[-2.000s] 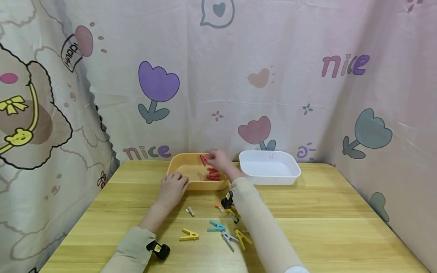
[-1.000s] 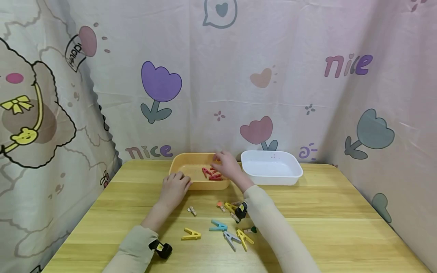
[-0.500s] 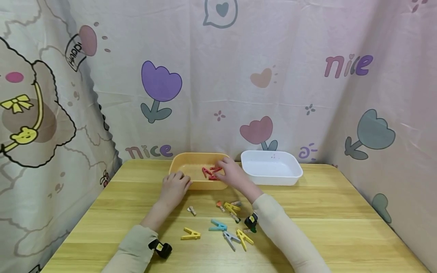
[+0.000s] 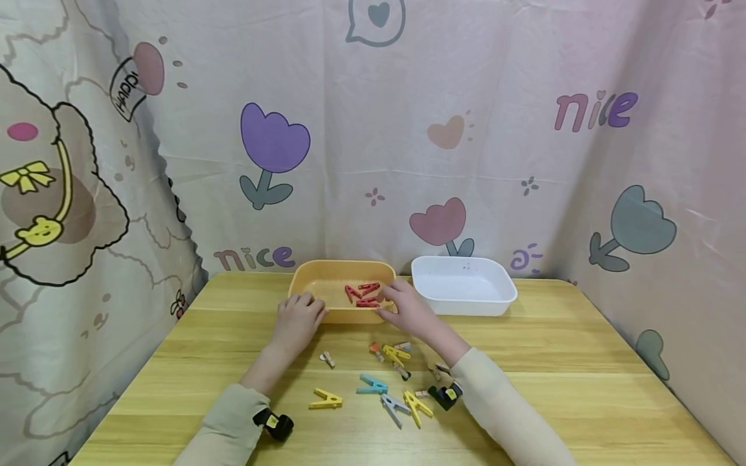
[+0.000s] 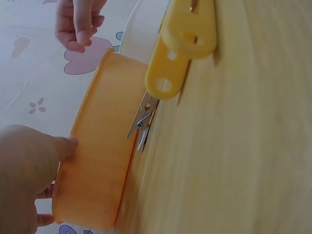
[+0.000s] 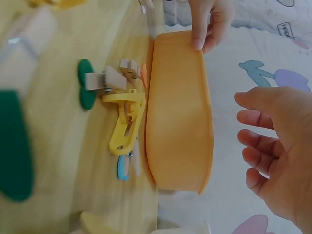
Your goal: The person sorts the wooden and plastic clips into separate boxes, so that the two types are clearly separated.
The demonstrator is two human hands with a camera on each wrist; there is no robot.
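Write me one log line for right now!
left hand: holds orange tray rim | right hand: empty, near tray | red clips: inside tray

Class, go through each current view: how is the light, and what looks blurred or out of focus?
Head view: even, soft light, red clips small but distinguishable, a darker band shading the curtain at right; left wrist view: yellow clip looms large, tabletop grain looks smeared; right wrist view: green-tipped clothespin at left edge badly out of focus.

An orange tray [image 4: 352, 316] and a white tray [image 4: 463, 308] line the far edge of a wood-grain tabletop [image 4: 559, 388], plastic clothespins [image 4: 326, 405] and small wooden clips [image 4: 329, 361] scattered between them and the near edge.
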